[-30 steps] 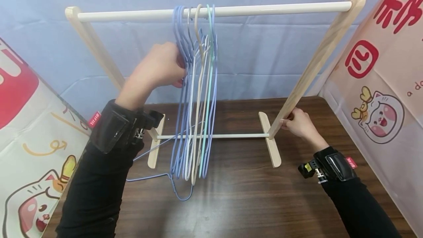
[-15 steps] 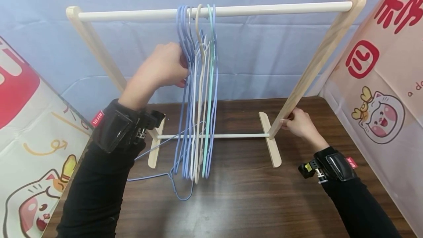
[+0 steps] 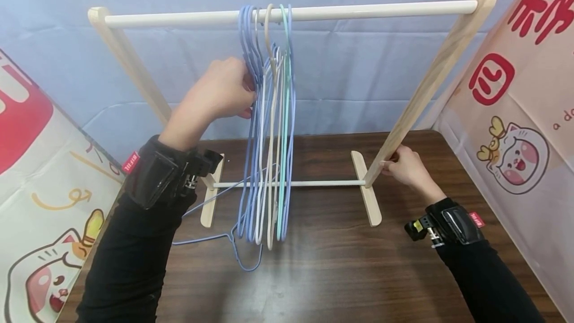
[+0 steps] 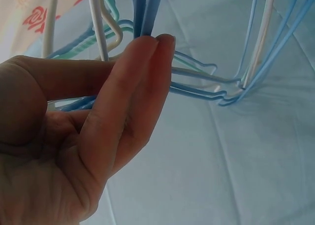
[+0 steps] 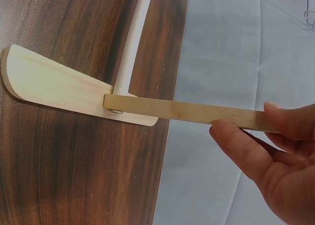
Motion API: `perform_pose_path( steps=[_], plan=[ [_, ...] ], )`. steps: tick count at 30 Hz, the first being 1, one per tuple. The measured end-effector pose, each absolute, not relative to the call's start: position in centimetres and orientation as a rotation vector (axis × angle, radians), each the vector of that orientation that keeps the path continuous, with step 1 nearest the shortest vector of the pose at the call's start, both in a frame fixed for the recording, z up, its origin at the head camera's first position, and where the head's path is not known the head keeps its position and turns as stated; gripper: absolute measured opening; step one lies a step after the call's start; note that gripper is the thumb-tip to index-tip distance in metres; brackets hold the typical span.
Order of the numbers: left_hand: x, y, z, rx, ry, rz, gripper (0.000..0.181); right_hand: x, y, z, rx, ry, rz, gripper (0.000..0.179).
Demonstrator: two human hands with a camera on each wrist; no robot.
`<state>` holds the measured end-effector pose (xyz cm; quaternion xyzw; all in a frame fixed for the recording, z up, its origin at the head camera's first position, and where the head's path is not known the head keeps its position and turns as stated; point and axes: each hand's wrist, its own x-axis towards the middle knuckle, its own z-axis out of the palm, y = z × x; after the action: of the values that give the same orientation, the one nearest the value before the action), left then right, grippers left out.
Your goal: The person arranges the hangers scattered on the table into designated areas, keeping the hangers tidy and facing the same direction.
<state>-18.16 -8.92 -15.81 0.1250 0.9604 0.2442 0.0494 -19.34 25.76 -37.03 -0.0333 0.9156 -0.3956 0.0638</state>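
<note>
Wire hangers in blue, white, beige and mint hang bunched on the white top bar point(image 3: 381, 12) of a wooden clothes rack. My left hand point(image 3: 228, 88) pinches the blue hangers point(image 3: 242, 29) just below their hooks. In the left wrist view, the fingertips press against these blue hanger necks point(image 4: 147, 11). To their right hang a beige hanger point(image 3: 268, 29) and a mint hanger point(image 3: 285, 29). Low on the rack's right post point(image 3: 430, 83), my right hand point(image 3: 405, 166) grips the wood between thumb and fingers, as the right wrist view also shows.
A loose blue hanger point(image 3: 202, 238) lies on the dark wooden table point(image 3: 323, 273), beneath the rack's left side. The rack stands on wooden feet point(image 3: 367, 198) joined by a thin lower bar point(image 3: 327, 183). Printed panels point(image 3: 511, 128) flank both sides; a pale blue cloth point(image 3: 350, 69) hangs behind.
My left hand has moved slightly right along the bar, taking the blue hangers with it, and the lower ends of the bunch have swung right. The right hand holds still on the post.
</note>
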Motion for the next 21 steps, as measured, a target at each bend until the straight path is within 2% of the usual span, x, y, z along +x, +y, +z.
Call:
perform_pose_path(
  steps=[21],
  plan=[
    [-17.59, -9.6, -15.93, 0.323, 2.899, 0.747, 0.031, -19.36, 25.78, -37.05, -0.116, 2.772, -1.204, 0.034]
  ],
)
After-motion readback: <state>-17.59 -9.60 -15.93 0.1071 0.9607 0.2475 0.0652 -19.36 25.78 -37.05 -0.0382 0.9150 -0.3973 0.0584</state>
